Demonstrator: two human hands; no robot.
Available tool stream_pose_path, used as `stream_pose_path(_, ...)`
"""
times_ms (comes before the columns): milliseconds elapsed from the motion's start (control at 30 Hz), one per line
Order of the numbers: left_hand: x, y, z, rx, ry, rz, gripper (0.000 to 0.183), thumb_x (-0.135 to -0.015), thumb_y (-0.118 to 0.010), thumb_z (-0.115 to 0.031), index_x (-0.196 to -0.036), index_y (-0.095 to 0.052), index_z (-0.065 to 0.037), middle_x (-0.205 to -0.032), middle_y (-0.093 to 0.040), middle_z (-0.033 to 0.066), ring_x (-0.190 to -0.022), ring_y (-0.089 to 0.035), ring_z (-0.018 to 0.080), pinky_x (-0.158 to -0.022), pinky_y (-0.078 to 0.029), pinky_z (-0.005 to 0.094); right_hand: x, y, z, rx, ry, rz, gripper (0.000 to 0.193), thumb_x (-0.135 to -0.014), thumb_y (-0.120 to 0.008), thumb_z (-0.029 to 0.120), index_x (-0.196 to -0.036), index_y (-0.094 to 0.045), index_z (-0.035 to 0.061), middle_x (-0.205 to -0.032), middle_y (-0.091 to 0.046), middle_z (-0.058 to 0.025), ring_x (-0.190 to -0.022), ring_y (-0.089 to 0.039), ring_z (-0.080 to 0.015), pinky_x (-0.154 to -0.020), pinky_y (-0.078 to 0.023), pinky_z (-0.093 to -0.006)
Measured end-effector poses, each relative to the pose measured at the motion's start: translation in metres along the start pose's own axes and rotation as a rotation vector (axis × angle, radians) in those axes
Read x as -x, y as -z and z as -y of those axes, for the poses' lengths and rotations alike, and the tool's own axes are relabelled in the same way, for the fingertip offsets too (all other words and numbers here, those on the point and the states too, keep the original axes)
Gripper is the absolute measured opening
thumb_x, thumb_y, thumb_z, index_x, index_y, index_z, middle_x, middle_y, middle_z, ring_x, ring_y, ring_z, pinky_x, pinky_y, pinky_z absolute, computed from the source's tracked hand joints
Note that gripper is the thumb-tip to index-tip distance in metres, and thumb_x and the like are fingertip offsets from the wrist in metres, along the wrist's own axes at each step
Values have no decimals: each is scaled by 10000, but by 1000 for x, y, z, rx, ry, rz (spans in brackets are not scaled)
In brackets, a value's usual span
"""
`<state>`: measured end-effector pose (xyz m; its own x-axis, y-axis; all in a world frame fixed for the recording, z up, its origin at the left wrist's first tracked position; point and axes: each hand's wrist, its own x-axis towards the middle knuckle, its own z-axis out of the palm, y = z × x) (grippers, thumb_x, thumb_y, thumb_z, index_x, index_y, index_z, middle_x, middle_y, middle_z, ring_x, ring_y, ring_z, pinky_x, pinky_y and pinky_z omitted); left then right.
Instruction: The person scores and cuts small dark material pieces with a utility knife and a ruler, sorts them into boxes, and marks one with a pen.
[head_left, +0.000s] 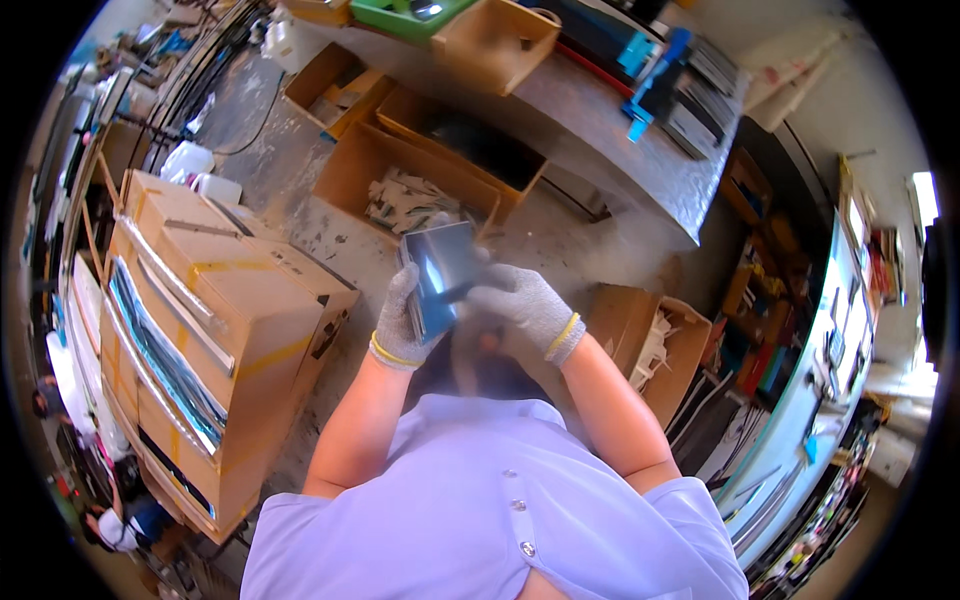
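Note:
My left hand (400, 322), in a grey knit glove with a yellow cuff, grips a small stack of flat glossy blue-grey panels (432, 290) from its left side and underneath. The panels' upper face catches the light, and their edges show along the lower left. My right hand (512, 303), gloved the same way, is at the right edge of the stack. Motion smears its fingertips and that side of the panels, so I cannot make out whether they pinch a panel or only touch it.
Ahead, an open carton (345, 180) holds pale scraps, beside another carton with dark contents. A large taped carton (265, 320) stands left. A metal-topped table (600, 130) carries bins and blue tools. An open box (625, 325) of white pieces sits right, near a long pale-blue workbench (790, 460).

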<state>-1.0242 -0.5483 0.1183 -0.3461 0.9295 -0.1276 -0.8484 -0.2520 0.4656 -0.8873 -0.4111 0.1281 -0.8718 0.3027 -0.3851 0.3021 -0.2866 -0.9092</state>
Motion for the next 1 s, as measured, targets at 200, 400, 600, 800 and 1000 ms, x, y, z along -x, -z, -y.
stream_pose_path(200, 37, -27, 38, -98, 371, -211, 589, -995, -592, -431, -1431, -490, -50, -1239, -636, 133, -1069, -651, 242, -908, -547, 356, 90, -6, -21, -168, -95, -401, 255, -916, -718, 170, -1033, -706, -57, -888, -716, -82, -799, -627, -156, -743, -517, -326)
stream_pose_path(400, 84, -25, 73, -743, 481, -72, 469, -960, -647, -228, -1351, -567, 17, -1173, -662, 80, -1023, -634, 170, -914, -506, 305, 172, -28, -92, 314, 12, -617, 200, -941, -677, 134, -1004, -697, -55, -870, -712, -89, -784, -625, -154, -732, -519, -315)
stream_pose_path(600, 146, -30, 106, -721, 575, -39, 476, -924, -692, -142, -1347, -574, 41, -1194, -672, 100, -1057, -630, 164, -943, -497, 304, 248, -81, -132, -491, -41, -741, 265, -936, -629, 100, -1126, -664, -81, -1027, -698, -82, -898, -630, -137, -820, -515, -285)
stream_pose_path(800, 191, -68, 159, -875, 692, 118, 456, -929, -691, -117, -1339, -576, 47, -1179, -680, 98, -1049, -636, 162, -941, -505, 305, 331, -101, -176, -95, -67, -1199, 282, -919, -681, 136, -1121, -672, -60, -1001, -700, -114, -887, -642, -134, -789, -523, -271)
stream_pose_path(1000, 226, -107, 243, -791, 768, 265, 440, -926, -696, -110, -1321, -585, 50, -1177, -680, 98, -1021, -647, 162, -923, -520, 304, 435, -104, -226, -517, 15, -1419, 265, -919, -698, 132, -1113, -679, -48, -952, -703, -107, -839, -665, -163, -692, -546, -307)
